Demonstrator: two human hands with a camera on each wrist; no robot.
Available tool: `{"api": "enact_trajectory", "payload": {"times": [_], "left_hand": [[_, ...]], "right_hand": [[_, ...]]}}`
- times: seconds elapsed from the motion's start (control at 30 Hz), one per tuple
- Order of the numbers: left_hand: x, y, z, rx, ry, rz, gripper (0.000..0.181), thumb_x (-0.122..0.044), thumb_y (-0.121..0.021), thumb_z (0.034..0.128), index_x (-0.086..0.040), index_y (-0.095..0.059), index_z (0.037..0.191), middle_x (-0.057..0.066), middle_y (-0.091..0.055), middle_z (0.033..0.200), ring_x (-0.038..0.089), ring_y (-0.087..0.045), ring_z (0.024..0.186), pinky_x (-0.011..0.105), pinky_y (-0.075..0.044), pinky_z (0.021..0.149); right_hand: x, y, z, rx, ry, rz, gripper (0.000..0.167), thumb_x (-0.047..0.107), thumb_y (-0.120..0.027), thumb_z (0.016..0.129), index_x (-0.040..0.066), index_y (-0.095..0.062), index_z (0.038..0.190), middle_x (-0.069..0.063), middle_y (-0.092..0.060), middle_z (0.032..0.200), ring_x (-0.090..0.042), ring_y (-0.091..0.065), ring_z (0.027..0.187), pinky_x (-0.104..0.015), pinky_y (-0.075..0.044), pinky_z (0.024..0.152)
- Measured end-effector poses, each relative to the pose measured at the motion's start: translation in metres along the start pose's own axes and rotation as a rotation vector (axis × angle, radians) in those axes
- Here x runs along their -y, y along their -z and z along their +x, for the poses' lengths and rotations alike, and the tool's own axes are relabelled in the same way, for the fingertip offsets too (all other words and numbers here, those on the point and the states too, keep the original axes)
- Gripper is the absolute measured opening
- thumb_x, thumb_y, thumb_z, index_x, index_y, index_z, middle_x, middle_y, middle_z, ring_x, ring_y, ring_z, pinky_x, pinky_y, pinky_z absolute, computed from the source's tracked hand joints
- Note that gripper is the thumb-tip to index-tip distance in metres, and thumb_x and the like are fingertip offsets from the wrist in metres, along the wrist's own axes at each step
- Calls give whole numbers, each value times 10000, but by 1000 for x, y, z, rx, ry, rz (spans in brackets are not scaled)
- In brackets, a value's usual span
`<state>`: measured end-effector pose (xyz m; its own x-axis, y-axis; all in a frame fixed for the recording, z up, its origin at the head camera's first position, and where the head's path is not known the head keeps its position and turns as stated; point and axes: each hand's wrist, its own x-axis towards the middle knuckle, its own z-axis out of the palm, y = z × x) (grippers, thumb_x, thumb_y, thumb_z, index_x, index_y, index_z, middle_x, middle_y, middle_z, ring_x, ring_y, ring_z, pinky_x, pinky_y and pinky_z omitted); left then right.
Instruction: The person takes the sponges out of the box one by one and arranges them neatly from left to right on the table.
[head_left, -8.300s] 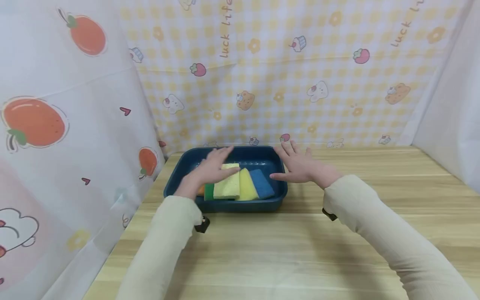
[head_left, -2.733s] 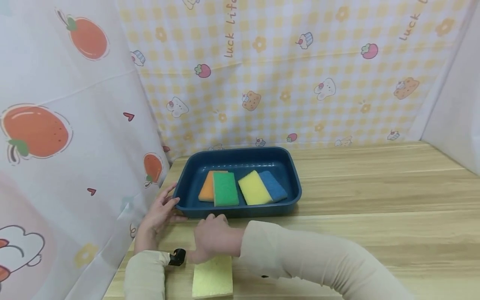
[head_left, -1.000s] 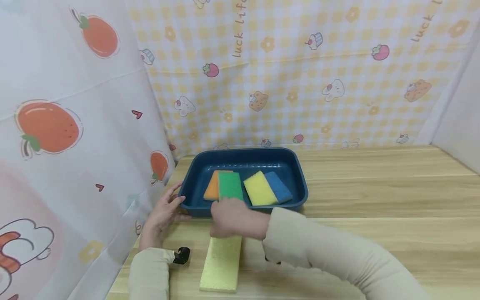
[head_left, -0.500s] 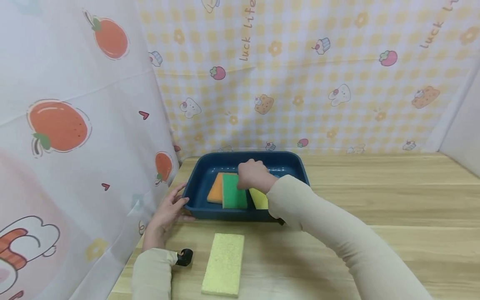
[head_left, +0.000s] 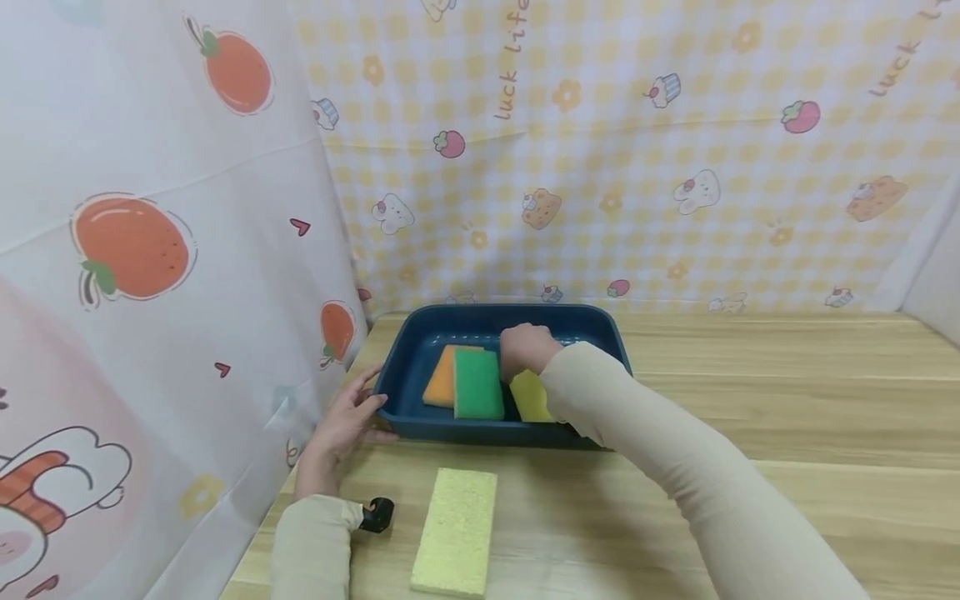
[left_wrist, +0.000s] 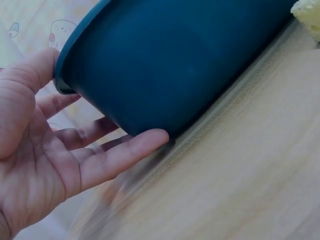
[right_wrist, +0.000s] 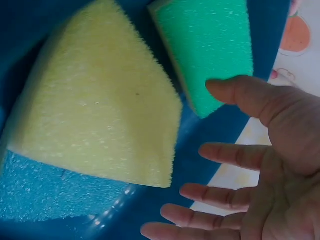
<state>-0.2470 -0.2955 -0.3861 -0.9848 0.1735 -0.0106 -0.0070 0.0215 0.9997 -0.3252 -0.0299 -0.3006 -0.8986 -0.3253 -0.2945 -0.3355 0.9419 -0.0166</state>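
A dark blue rectangular tray (head_left: 420, 429) holds an orange sponge (head_left: 441, 379), a green sponge (head_left: 478, 385), a yellow sponge (right_wrist: 100, 100) and a blue sponge (right_wrist: 65, 192). My left hand (head_left: 341, 425) touches the tray's near left corner, thumb at the rim, fingers spread along the outer wall. Over the tray's inside, my right hand (head_left: 527, 350) has its fingers apart and holds nothing. In the right wrist view its thumb overlaps the green sponge's edge; contact cannot be told. A pale yellow sponge (head_left: 455, 533) lies flat on the table before the tray.
The wood-grain table (head_left: 750, 358) carries everything. A patterned curtain (head_left: 585, 167) stands close behind the tray, and another printed sheet (head_left: 247, 183) rises close on the left.
Earlier, the pale yellow sponge was moved from the tray to the table. Since then my right hand has left it and moved over the tray. My left hand stays at the corner.
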Motion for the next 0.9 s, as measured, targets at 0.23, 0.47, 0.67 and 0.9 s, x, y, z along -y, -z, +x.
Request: {"api": "enact_trajectory", "payload": {"times": [0.23,0.47,0.67,0.9], "left_hand": [[-1,-2,0,6,-2,-6,573,-28,-394,940,-152,-151,1445,316,-299,1290,343,-533,994,541,-513,657],[-2,-2,-1,-9,10,-5,571,-24,-392,937,-151,-159,1442,311,-302,1286,360,-517,1015,546,-510,657],[-2,-2,-1,-22,19,6,567,-29,-396,938,-159,-166,1440,304,-305,1288,367,-509,1023,539,-513,662],[-2,-1,0,-15,31,7,579,-27,-391,933,-158,-149,1443,309,-294,1294,367,-509,1020,539,-512,668]], "right_hand": [[-4,-18,15,45,11,-77,496,335,-678,738,84,-573,1152,-99,-523,1077,-261,-414,957,-468,-392,833],[-2,-28,20,32,28,-93,516,335,-705,708,74,-587,1137,-128,-510,1057,-284,-419,935,-490,-422,762],[-1,-35,17,-12,43,-144,504,311,-690,730,71,-579,1159,-146,-511,1122,-296,-430,955,-499,-453,725],[-2,-35,12,-56,54,-140,539,311,-683,706,40,-554,1153,-130,-523,1045,-281,-435,924,-482,-454,702]]}}
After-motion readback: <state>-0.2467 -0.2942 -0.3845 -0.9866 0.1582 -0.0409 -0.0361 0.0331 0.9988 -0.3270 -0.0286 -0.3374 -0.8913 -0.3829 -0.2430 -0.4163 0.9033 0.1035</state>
